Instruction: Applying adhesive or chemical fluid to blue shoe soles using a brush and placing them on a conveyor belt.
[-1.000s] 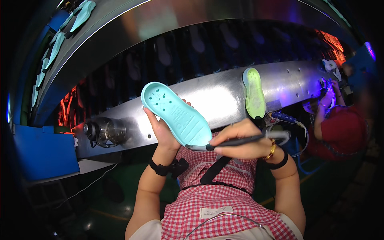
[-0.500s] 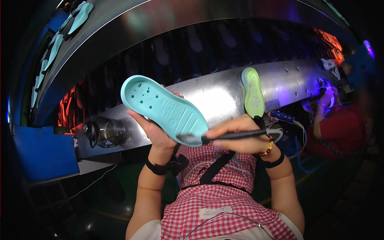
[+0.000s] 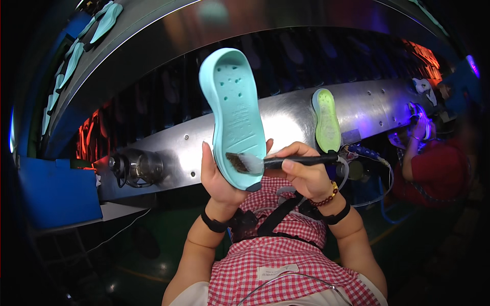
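Observation:
A turquoise shoe sole (image 3: 236, 109) stands nearly upright in front of me, its inner face with small holes and ridges turned toward me. My left hand (image 3: 222, 178) grips its lower end from beneath, thumb along the left edge and fingertips showing at the right edge. A brush (image 3: 291, 161) with a black handle is held between the fingers and thumb of my right hand (image 3: 309, 176). Its bristles touch the inside of the sole near the lower end. A thin pale tube runs from the handle's end past my right wrist.
A yellow-green sole (image 3: 327, 122) with a turquoise rim lies on the metal bench (image 3: 199, 137). A glass-sided pot (image 3: 140, 167) stands at the left. Turquoise soles (image 3: 107, 23) line the far-left conveyor. On the right, a person in red (image 3: 436, 166) works under violet light.
My left hand has turned the turquoise sole from slanted to nearly upright and shifted it right. The brush has stayed at the sole's lower end, its bristles now on the inner face.

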`<state>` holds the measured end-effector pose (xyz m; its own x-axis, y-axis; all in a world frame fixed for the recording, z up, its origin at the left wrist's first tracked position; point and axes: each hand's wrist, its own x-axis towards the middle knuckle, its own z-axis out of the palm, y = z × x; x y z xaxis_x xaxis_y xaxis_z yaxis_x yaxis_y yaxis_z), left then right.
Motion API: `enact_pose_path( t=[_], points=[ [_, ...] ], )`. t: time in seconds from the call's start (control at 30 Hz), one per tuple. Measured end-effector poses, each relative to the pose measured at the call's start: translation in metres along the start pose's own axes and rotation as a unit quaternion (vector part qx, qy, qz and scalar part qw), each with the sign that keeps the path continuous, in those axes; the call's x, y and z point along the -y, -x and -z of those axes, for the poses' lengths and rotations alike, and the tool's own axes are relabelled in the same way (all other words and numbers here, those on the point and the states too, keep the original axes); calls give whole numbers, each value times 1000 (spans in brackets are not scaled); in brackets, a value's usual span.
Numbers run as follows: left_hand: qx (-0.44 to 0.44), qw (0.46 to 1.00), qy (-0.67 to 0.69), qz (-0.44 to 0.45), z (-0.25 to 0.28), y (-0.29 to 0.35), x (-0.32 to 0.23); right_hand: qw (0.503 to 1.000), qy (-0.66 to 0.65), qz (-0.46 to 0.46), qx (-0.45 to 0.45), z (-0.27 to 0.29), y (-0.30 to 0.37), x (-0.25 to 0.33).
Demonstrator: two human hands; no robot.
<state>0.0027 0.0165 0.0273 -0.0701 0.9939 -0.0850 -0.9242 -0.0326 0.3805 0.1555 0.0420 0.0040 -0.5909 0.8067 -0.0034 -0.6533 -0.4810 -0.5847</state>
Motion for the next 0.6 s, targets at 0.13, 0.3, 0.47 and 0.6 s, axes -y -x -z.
enact_pose_path(
  t=[0.13,0.3,0.47,0.6],
  points=[
    [7,999,-42,19,15,-4,-7,966,253,11,61,-4,9,11],
    [29,999,-27,19,15,-7,-2,956,291,26,32,1,3,17],
    [60,997,-26,27,15,-7,0,939,337,18,72,-5,-3,38],
    [89,993,-75,30,14,-15,-6,886,438,65,138,-5,-7,41]
  ],
)
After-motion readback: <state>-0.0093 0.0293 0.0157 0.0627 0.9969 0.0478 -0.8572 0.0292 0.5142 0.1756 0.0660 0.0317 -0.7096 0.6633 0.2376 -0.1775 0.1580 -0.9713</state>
